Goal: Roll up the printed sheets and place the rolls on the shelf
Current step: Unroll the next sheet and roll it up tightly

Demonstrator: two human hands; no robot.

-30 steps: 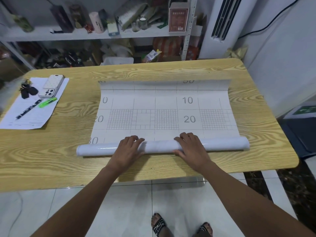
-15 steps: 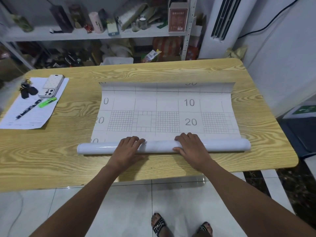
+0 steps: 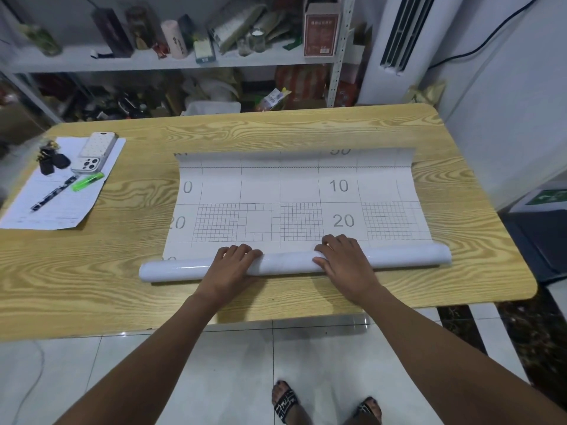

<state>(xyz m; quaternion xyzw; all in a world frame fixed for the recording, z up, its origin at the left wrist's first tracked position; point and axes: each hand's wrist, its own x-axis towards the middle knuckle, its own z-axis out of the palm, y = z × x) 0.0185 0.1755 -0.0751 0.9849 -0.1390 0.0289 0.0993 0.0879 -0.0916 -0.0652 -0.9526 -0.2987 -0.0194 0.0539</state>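
- Two hands press palm-down on the rolled part (image 3: 291, 262) of the printed sheet (image 3: 294, 197): left hand (image 3: 230, 266) and right hand (image 3: 345, 261) lie side by side near its middle, fingers curled over the top, gripping it loosely.
- Sheet lies at the centre of the wooden table (image 3: 92, 271), its unrolled stretch of grids and numbers reaching to the far side, far edge curling up.
- Far left on the table, well apart from the sheet: a paper form (image 3: 61, 207) carrying two phones (image 3: 95, 153), keys (image 3: 50, 161), a pen (image 3: 53, 193) and a green highlighter (image 3: 87, 182).
- Beyond the table's far edge stands a cluttered shelf (image 3: 153, 61); an air conditioner (image 3: 395, 41) stands to the far right.
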